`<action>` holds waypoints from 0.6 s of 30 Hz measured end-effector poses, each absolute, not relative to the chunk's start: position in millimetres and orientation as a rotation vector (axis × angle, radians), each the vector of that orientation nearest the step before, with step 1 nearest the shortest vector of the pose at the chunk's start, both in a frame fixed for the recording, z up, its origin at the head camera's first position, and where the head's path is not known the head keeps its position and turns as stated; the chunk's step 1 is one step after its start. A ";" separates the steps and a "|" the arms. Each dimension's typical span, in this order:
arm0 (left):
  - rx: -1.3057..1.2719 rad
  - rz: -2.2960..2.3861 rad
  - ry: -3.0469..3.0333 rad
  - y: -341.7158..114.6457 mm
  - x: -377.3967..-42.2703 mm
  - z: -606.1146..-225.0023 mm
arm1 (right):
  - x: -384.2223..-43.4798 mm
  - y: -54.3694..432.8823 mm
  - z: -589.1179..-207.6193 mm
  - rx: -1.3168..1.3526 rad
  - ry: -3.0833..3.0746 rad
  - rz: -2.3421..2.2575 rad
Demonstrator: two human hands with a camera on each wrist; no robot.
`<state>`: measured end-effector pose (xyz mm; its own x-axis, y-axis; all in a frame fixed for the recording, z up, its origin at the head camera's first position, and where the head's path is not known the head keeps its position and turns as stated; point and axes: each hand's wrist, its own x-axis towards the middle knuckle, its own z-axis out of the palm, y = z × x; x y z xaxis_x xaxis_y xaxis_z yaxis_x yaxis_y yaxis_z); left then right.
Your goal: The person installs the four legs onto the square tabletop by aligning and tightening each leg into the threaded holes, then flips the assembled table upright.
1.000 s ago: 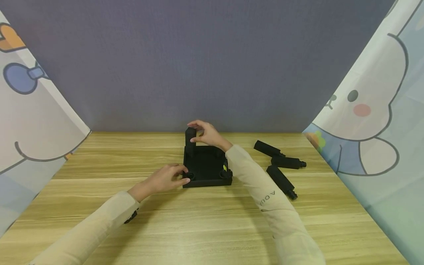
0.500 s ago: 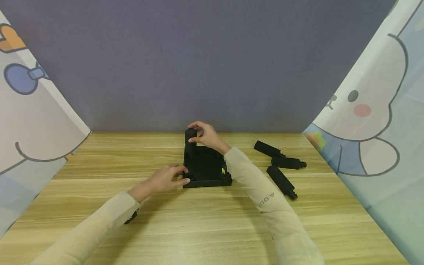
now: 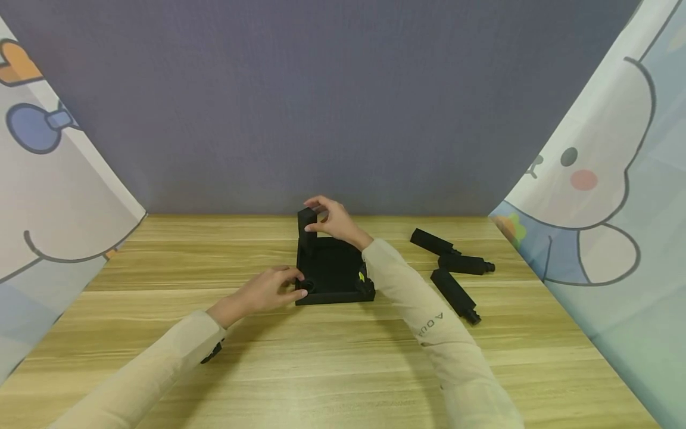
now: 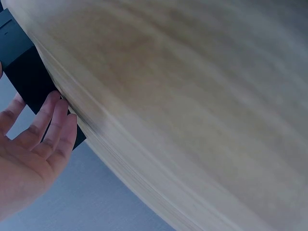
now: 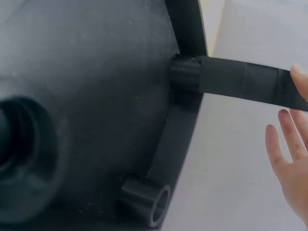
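Observation:
A black square base (image 3: pixel 334 297) with raised sides lies on the table, its hollow face up and round sockets at its corners. At the far left corner a black leg (image 3: pixel 307 231) stands upright. My right hand (image 3: pixel 336 221) pinches this leg near its top between thumb and fingers. In the right wrist view, the leg's lower end sits at a corner socket, and an open socket (image 5: pixel 144 199) shows beside it. My left hand (image 3: pixel 268 289) grips the base's near left corner. Seen from the left wrist, its fingers (image 4: pixel 50 125) lie along the base's outer side.
Several loose black legs lie to the right: one at the back (image 3: pixel 431 241), one in the middle (image 3: pixel 462 263), one nearer (image 3: pixel 452 291). A small dark object (image 3: pixel 211 353) shows beside the left sleeve. A grey panel (image 3: pixel 321 107) rises behind the table.
The upright leg has turned slightly about its own length at the corner, with small shifts of the right fingers. The left hand and base stay put.

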<state>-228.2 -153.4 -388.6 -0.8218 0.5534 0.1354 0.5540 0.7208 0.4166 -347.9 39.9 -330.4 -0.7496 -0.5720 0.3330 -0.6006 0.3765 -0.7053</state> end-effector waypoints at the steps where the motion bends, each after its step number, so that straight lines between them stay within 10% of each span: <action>1: -0.936 -0.706 -2.914 -153.5 -228.3 -388.8 | -348.7 40.5 -329.1 1.108 -2.583 1.343; 18: -0.947 -0.726 -2.899 -153.6 -229.1 -390.3 | -352.6 41.1 -331.7 1.125 -2.592 1.334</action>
<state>-229.1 -153.6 -390.3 -0.8176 0.5569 0.1463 0.5601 0.7104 0.4262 -352.6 41.1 -331.7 -0.7408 -0.5898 0.3215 -0.6045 0.3766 -0.7019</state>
